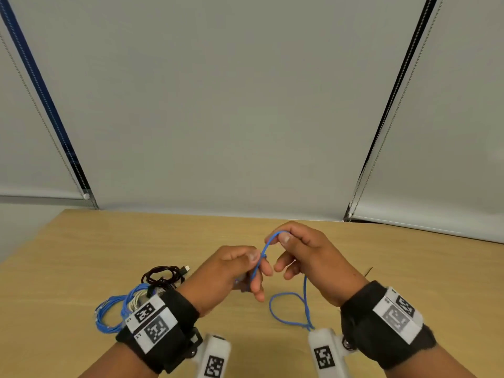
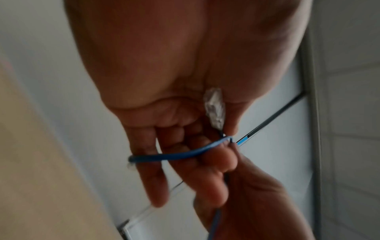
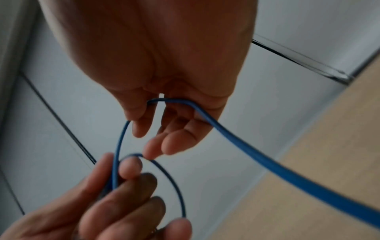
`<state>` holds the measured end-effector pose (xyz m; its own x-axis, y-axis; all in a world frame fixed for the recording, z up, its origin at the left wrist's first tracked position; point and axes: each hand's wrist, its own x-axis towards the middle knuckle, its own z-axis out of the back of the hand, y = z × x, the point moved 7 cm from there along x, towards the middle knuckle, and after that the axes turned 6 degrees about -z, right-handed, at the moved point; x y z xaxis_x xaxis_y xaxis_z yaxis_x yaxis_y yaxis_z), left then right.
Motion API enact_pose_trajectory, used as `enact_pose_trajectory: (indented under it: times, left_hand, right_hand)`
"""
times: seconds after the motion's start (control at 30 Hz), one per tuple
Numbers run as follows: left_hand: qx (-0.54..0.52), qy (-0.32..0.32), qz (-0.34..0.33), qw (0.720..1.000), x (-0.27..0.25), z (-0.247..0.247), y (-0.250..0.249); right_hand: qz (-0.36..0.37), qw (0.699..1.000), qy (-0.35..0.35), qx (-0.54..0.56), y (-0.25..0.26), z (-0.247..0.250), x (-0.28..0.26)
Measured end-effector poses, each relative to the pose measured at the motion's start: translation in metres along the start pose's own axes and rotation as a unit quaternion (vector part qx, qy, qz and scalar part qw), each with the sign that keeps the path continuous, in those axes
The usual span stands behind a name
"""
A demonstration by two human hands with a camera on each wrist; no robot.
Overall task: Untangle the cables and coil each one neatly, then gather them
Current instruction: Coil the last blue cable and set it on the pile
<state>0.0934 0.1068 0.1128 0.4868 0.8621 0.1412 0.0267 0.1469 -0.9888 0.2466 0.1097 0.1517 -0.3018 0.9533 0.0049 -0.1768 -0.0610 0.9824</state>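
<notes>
A: Head view, item one: the left hand (image 1: 234,271) and the right hand (image 1: 302,252) are both raised above the desk (image 1: 81,246), each gripping the same blue cable (image 1: 289,309). State of the grips?

B: Left hand pinches the cable between thumb and fingers near its clear plug (image 2: 213,108), which the left wrist view shows lying against the palm. Right hand pinches a bend of the cable at thumb and forefinger, with a small loop forming between the two hands.

A: And the rest of that cable?

B: It hangs from the right hand to the desk, where it lies in one loose loop near the person. Judged not yet coiled; winding looks barely begun.

A: Other cables?

B: At the left of the desk, a black cable (image 1: 163,276) sits bundled, touching a coiled blue bundle (image 1: 109,315) with some whitish cord (image 1: 136,301) partly hidden behind the left wristband. These appear coiled and gathered already.

A: Remaining work?

B: In my judgement, finish coiling this cable, then set it with that group.
</notes>
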Motion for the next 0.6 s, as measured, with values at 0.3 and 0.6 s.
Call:
enact_pose_trajectory:
  times: [0.3,0.6]
  left_hand:
    - [-0.178,-0.034,-0.073,0.981,0.000,-0.005,-0.022]
    - [-0.344,-0.177,-0.153,0.909,0.009,0.043,-0.043]
  right_hand:
    - [-0.065,0.983,0.053,0.163,-0.019,-0.016,0.009]
    - [-0.114,0.985,0.124,0.040,-0.055,-0.059,-0.013]
